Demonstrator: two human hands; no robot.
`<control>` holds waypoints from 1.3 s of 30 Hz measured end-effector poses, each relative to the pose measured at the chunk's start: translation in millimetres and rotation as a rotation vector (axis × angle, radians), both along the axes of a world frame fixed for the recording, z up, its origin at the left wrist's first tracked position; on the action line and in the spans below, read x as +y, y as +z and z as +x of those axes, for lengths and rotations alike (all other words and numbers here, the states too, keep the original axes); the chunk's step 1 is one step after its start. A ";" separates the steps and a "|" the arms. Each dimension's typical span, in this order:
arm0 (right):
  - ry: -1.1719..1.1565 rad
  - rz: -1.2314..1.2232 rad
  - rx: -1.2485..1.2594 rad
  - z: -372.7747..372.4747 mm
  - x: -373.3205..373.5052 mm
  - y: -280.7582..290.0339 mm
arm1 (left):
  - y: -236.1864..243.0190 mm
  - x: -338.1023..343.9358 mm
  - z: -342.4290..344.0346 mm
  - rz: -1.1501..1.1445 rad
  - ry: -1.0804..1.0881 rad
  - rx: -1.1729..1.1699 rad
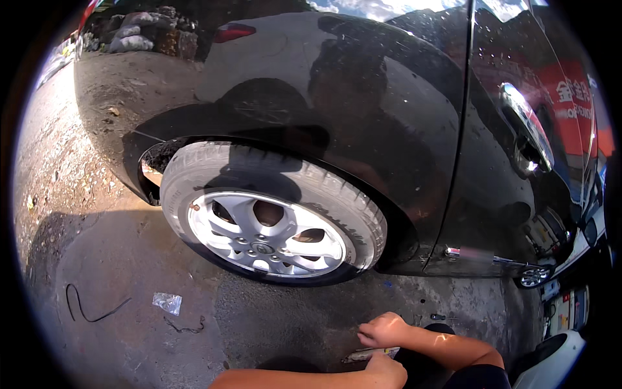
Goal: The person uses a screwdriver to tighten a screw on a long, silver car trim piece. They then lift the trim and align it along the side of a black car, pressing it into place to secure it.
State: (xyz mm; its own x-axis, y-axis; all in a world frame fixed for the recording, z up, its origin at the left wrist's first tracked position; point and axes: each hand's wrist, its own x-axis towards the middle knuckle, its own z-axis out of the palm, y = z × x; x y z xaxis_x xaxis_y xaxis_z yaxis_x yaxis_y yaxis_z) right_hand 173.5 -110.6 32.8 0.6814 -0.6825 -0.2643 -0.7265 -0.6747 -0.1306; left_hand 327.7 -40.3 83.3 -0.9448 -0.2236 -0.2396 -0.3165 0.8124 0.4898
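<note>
Low in the head view, right of centre, my two hands are close together beside my dark-clothed knee. My left hand (387, 371) is closed at a pale, flat, narrow thing (364, 355) with coloured marks near one end. Its kind is not clear, as the hand covers part of it. Just above is my right hand (383, 330), its fingers curled in and pointing left; whatever they may hold is hidden. In front of me stands a car wheel with a grey, dusty tyre (272, 170) and a silver spoked rim (262, 248), mounted under the arch of a black car (402, 97).
A chrome door handle (526, 126) sits on the car's side. On the concrete at left lie a black cord (97, 319), a clear plastic bag (167, 303) and a thin dark strand (184, 328). A small dark object (438, 317) lies beyond my right forearm.
</note>
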 end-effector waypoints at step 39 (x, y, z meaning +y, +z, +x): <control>-0.273 0.287 -0.405 -150.0 140.9 123.6 | -41.2 -5.5 -124.4 0.318 -0.324 -0.232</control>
